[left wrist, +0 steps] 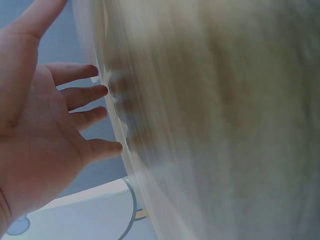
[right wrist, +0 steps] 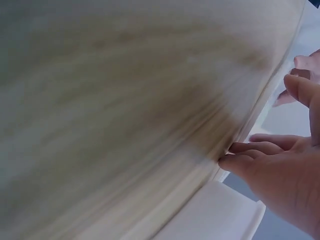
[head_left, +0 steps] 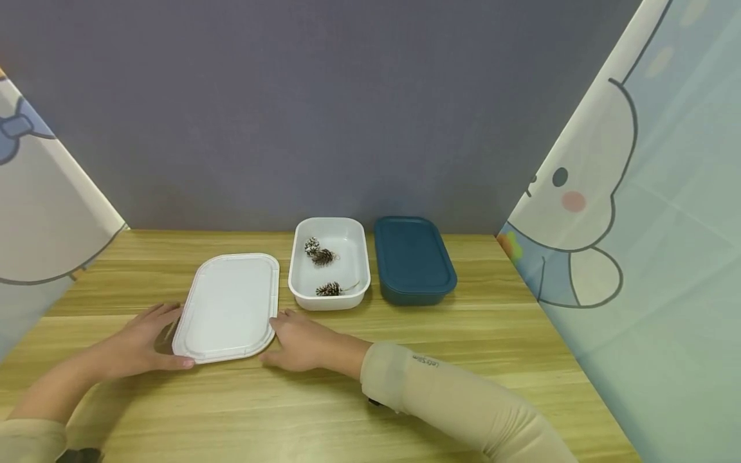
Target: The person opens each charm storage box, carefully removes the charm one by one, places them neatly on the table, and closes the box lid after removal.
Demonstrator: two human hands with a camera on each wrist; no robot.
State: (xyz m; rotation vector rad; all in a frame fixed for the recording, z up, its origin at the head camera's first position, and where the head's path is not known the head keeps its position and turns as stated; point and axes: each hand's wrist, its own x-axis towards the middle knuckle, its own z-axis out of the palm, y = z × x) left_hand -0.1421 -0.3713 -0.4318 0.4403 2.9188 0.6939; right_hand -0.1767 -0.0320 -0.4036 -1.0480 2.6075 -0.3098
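Observation:
A white rectangular lid (head_left: 228, 307) lies flat on the wooden table, left of a white box (head_left: 296, 278). My left hand (head_left: 145, 344) is spread at the lid's lower left, its thumb tip by the near corner. In the left wrist view the fingers of my left hand (left wrist: 47, 115) are apart and reach toward the tabletop. Against the lid's right edge, my right hand (head_left: 298, 341) touches with its fingertips. The right wrist view shows the fingers of my right hand (right wrist: 280, 165) extended down to the table surface, with its thumb held apart.
Inside the white box lie several small pine cones (head_left: 323, 257). To its right stands a dark blue box (head_left: 413, 257) with its lid on. A grey panel (head_left: 324, 116) rises behind the wooden table (head_left: 278, 411), and printed curtains (head_left: 637, 334) flank both sides.

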